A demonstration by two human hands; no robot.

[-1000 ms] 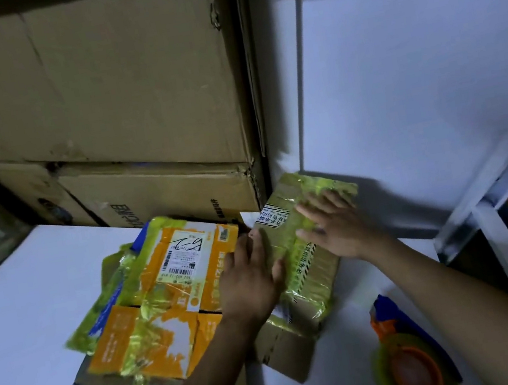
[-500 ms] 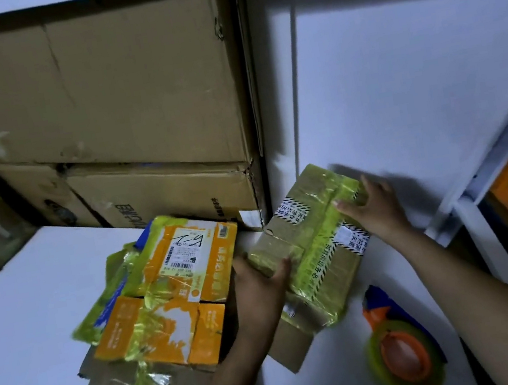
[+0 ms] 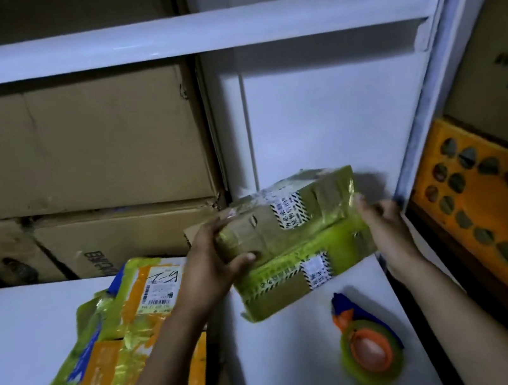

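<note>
The left hand grips the left end of the taped parcel, thumb curled over its front face. The right hand clasps the opposite end, at 3 o'clock. The parcel hangs tilted, clear of the white shelf. From it, a tape roll lies at 5 o'clock, a heap of yellow-orange packets at 8, stacked cartons at 10, and an orange crate at 3.

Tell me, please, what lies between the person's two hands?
The head view shows a yellow-taped cardboard parcel there: the left hand grips its left end, the right hand holds its right end.
</note>
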